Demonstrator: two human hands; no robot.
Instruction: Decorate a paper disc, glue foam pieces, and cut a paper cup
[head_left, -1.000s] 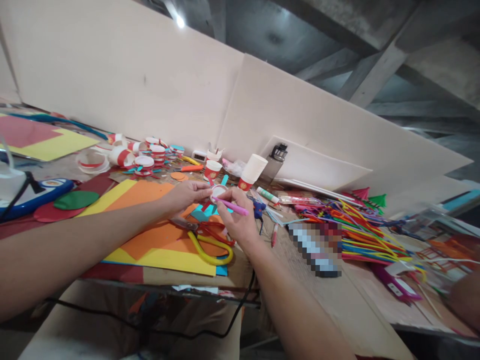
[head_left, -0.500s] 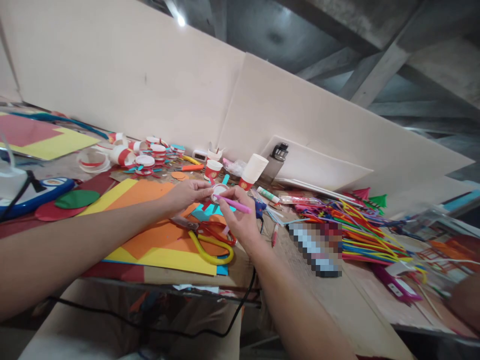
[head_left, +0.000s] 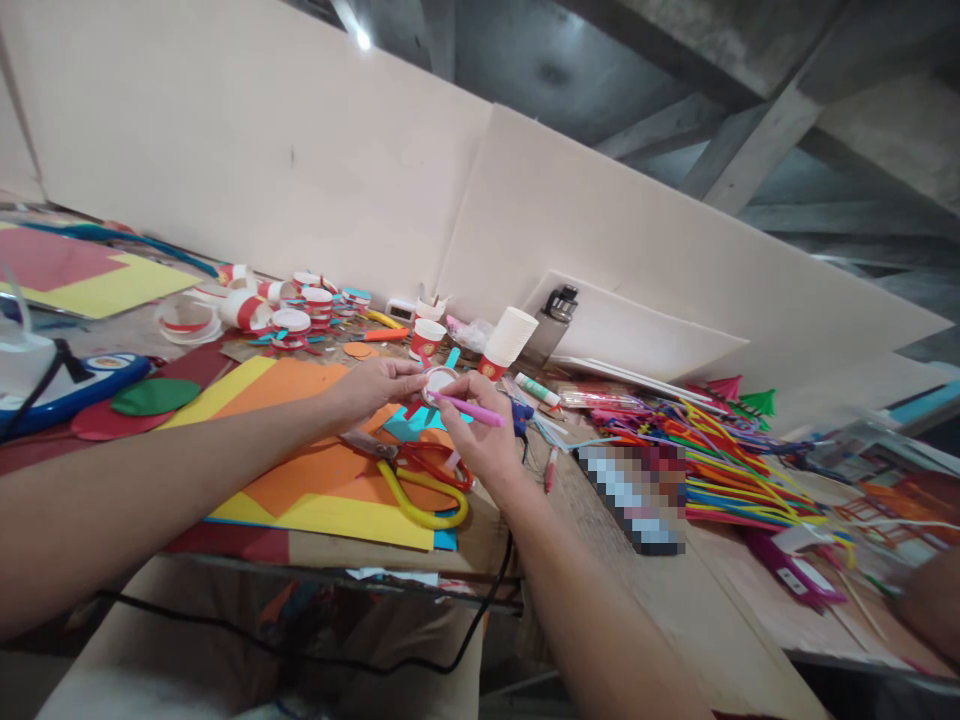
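My left hand (head_left: 379,388) pinches the left edge of a small white paper cup bottom (head_left: 439,382) that has blue and red paper strips sticking out around it. In my right hand (head_left: 484,425) is a pink pen (head_left: 480,411), its tip end at the cup piece and partly hidden by my fingers. Below my hands, scissors (head_left: 424,497) with yellow and red handles lie on orange paper (head_left: 300,480) and yellow paper (head_left: 352,525). Cut light-blue paper (head_left: 412,425) sits just under the cup piece.
Cut cups with red bands (head_left: 247,312) cluster at the back left. A stack of paper cups (head_left: 510,340), a dark bottle (head_left: 551,325) and a glue stick (head_left: 536,389) stand or lie behind my right hand. Colourful pipe cleaners (head_left: 720,450) spread at right, beside a blurred-out phone-like object (head_left: 630,500).
Almost nothing differs. The pink pen and my right hand have shifted very slightly; both hands keep their hold.
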